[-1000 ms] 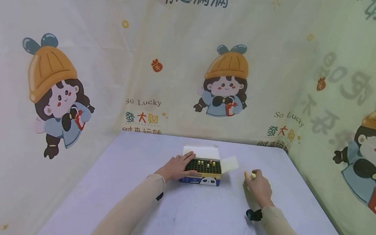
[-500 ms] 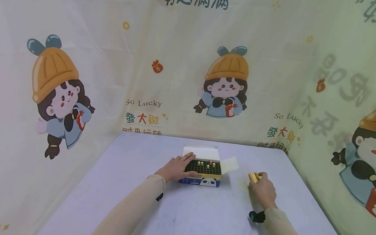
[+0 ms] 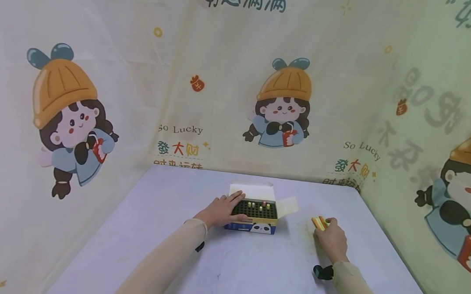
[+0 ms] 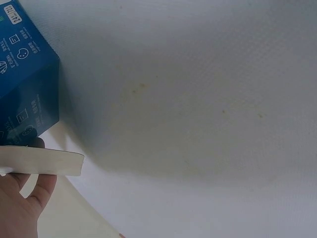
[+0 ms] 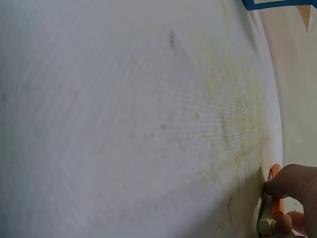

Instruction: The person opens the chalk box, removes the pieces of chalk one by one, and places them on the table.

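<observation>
A blue and yellow chalk box [image 3: 249, 226] with a panda on its front stands on the table. Its black grid of holes [image 3: 242, 209] carries several upright chalk sticks. My left hand [image 3: 222, 209] holds the left end of this box, thumb along the front edge and fingers over the far side. To the right of the box, my right hand [image 3: 331, 240] pinches several chalk sticks [image 3: 318, 223] in yellow, orange and green, low over the table. The right wrist view shows an orange chalk [image 5: 277, 206] and a pale green chalk [image 5: 265, 220] by the thumb; the palm side is hidden.
The white box lid [image 3: 252, 190] stands up at the back, and a white side flap [image 3: 287, 206] juts out to the right. The white table [image 3: 261, 271] bears faint yellowish smudges. A printed cloth [image 3: 221, 115] hangs round its far and side edges.
My right hand has shifted a little right with the chalk sticks, and more of their coloured lengths show between the fingers. The left hand and the chalk box keep their place.
</observation>
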### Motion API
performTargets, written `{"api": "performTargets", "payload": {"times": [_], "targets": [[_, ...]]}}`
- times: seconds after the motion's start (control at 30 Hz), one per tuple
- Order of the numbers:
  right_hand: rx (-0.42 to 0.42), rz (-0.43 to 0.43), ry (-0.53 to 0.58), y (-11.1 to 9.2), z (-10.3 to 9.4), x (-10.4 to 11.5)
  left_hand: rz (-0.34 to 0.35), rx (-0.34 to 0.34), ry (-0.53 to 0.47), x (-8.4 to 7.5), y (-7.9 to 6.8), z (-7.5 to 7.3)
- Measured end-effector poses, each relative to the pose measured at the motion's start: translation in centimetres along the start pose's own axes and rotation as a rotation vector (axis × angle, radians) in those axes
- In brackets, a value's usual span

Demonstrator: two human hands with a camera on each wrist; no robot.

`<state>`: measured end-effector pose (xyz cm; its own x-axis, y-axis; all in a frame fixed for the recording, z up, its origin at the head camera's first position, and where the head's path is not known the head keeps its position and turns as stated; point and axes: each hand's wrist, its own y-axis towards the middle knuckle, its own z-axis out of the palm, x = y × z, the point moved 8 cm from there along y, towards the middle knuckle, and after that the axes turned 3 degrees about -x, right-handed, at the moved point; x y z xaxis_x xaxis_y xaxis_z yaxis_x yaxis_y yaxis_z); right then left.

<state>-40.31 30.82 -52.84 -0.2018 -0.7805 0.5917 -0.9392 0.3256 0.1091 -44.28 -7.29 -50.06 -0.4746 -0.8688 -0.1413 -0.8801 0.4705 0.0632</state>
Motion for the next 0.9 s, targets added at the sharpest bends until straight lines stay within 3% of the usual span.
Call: {"api": "performTargets", "payload": {"times": [0.67, 0.9], "targets": [[0.007, 0.022, -0.001, 0.3, 0.3, 0.0, 0.003, -0.01, -0.004, -0.1, 0.1, 0.0], [-0.061, -0.049, 0.036, 0.5, -0.9, 2.3, 0.001, -0.005, 0.005, 0.0, 0.1, -0.1]]}}
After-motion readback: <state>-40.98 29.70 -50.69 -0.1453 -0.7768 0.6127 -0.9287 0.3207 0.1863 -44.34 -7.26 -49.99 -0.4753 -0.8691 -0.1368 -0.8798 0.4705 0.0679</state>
